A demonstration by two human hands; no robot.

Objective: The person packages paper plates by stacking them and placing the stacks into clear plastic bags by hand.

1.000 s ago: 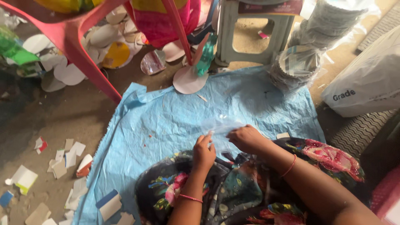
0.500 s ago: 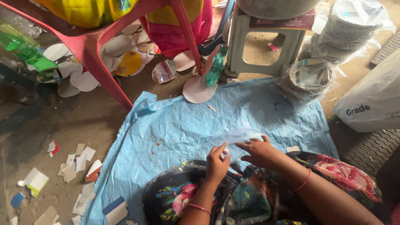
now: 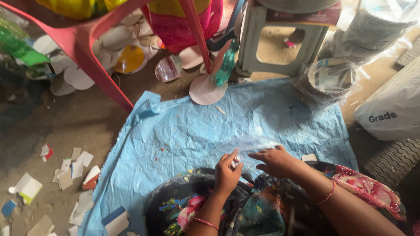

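A clear thin plastic bag (image 3: 245, 146) lies on the blue plastic sheet (image 3: 175, 131) just in front of my lap. My left hand (image 3: 227, 172) pinches the bag's near edge with fingertips together. My right hand (image 3: 275, 161) rests flat on the bag's right side, fingers spread and pressing it down. Both forearms reach out over my dark flowered clothing (image 3: 197, 209). What, if anything, is inside the bag cannot be made out.
A red plastic chair leg (image 3: 96, 74) stands at the sheet's far left. A pale stool (image 3: 284, 39), a round card disc (image 3: 208, 89), bagged stacks of paper plates (image 3: 328, 78) and a white sack (image 3: 393, 113) ring the far side. Card scraps (image 3: 65, 170) litter the floor at left.
The view has tilted down, so everything sits lower in frame. My hands stay on the clear bag, which now shows lifted and puffed between them.
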